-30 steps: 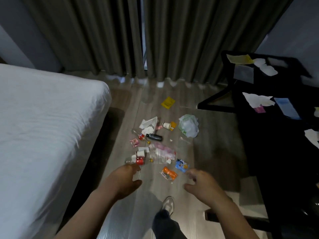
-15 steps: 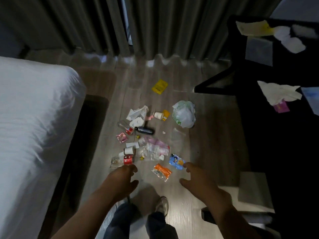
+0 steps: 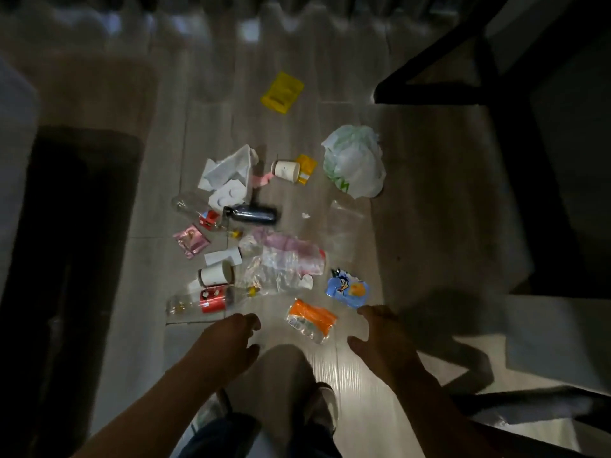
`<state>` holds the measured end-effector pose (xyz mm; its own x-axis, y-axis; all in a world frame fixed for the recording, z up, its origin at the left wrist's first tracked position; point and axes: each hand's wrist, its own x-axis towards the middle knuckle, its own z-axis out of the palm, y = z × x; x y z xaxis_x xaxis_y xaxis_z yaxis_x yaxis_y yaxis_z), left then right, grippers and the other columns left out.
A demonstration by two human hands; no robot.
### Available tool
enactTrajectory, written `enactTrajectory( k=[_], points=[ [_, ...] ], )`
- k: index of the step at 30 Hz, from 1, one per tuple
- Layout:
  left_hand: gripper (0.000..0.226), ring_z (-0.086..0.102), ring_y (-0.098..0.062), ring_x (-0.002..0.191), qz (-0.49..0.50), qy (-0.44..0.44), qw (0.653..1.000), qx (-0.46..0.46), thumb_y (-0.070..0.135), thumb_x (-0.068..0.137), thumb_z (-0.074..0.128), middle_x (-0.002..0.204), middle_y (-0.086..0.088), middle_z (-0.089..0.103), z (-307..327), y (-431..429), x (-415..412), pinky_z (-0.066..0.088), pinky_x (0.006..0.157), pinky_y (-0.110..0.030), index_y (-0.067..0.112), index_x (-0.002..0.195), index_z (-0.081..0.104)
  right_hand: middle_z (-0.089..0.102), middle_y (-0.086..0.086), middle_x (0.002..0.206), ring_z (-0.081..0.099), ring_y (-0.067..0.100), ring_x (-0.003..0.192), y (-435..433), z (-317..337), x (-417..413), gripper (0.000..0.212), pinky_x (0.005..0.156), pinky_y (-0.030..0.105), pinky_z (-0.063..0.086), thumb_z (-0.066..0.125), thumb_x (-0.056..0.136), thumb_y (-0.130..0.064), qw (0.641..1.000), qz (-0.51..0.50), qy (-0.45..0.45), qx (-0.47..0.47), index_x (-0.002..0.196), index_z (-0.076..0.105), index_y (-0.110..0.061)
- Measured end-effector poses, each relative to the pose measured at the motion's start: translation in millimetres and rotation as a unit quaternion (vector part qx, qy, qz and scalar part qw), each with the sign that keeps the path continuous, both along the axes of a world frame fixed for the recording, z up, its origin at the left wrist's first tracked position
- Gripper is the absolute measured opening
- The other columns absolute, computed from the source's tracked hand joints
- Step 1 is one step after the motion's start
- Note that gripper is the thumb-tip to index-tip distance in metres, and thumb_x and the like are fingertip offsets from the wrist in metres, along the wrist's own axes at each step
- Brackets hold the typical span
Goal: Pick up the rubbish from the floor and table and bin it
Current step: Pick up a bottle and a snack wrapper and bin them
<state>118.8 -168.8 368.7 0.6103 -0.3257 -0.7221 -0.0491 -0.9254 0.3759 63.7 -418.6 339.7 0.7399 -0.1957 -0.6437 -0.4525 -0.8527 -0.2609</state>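
Looking down, I see both my hands low over the wooden floor, holding nothing: my left hand has its fingers loosely curled just beside a red-labelled clear bottle, my right hand has its own loosely spread just beside a blue packet, and an orange packet lies on the boards between the two. The rest of the rubbish (all a bit blurred) is strewn over the middle of the floor beyond them: a dark bottle, a paper cup, a white plastic bag further right, and a yellow packet nearest the far edge.
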Motion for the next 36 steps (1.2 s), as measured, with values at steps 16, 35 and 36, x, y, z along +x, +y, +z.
enactTrajectory(
  k=[16,35,36],
  points=[
    [0.022,0.055,0.0,0.095,-0.169,-0.157,0.97,-0.078,0.033,0.09,0.057,0.106,0.013,0.057,-310.2,-18.5,89.7,0.042,0.076,-0.008,0.03,0.112,0.056,0.051,0.006,0.121,0.05,0.022,0.114,-36.1,-303.3,88.0,0.052,0.095,0.026,0.039,0.066,0.082,-0.029,0.994,0.084,-0.054,-0.034,0.13,0.051,-0.016],
    [0.037,0.054,-0.007,0.1,-0.206,-0.194,0.959,-0.005,0.029,0.093,0.053,0.119,0.005,0.055,-346.2,-2.3,104.6,0.046,0.079,-0.017,0.024,0.129,0.048,0.034,0.01,0.15,0.031,0.023,0.136,-73.5,-369.7,112.8,0.052,0.108,0.022,0.026,0.048,0.097,-0.039,0.978,0.152,-0.118,-0.08,0.14,0.042,-0.012],
    [0.036,0.055,-0.007,0.101,-0.206,-0.195,0.959,-0.004,0.029,0.093,0.053,0.118,0.005,0.056,-345.4,-2.5,104.3,0.047,0.082,-0.02,0.023,0.128,0.049,0.032,0.01,0.151,0.029,0.024,0.138,-74.9,-371.5,111.5,0.052,0.109,0.023,0.025,0.048,0.097,-0.038,0.978,0.152,-0.116,-0.08,0.142,0.04,-0.013]
  ],
)
